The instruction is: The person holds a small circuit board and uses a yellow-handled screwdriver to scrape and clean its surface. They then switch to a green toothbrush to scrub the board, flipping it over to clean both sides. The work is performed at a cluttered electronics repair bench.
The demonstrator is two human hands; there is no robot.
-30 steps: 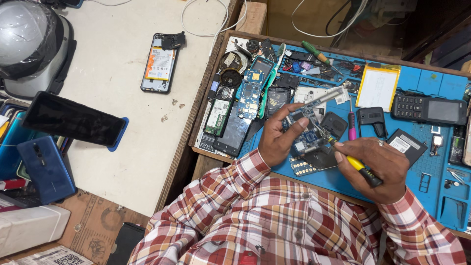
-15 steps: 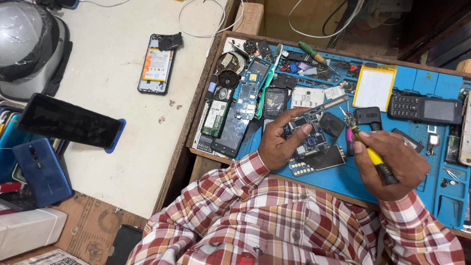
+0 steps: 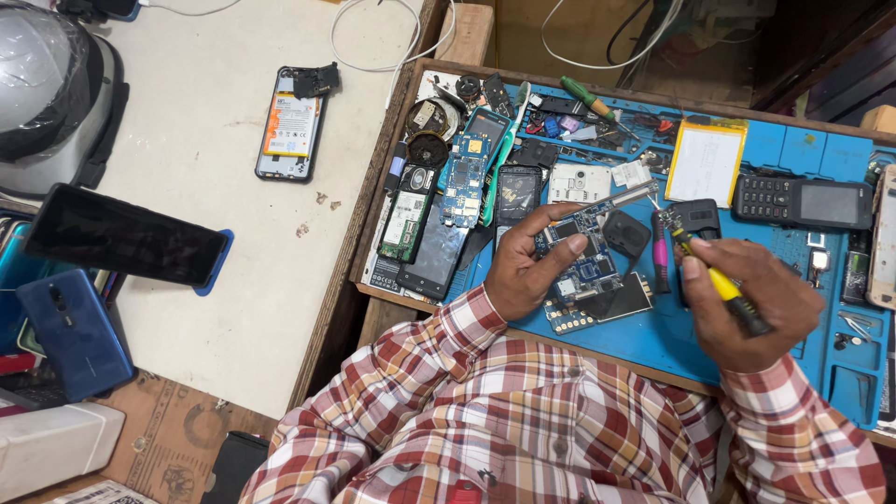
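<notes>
left hand (image 3: pixel 519 275): grip clasps flat blue circuit board (image 3: pixel 581 250) above blue rubbery mat (image 3: pixel 653 331) | right hand (image 3: pixel 751 299): grip clenched on slim yellow-handled screwdriver (image 3: pixel 714 280), metal tip beside board edge

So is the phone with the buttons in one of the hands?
No, the black keypad phone lies on the blue mat, while the left hand holds a circuit board and the right hand a yellow-handled screwdriver.

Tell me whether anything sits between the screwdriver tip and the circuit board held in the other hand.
Nothing visible does. The right hand holds the yellow-handled screwdriver, its tip beside the circuit board gripped by the left hand; only open space above the blue mat separates them.
</notes>
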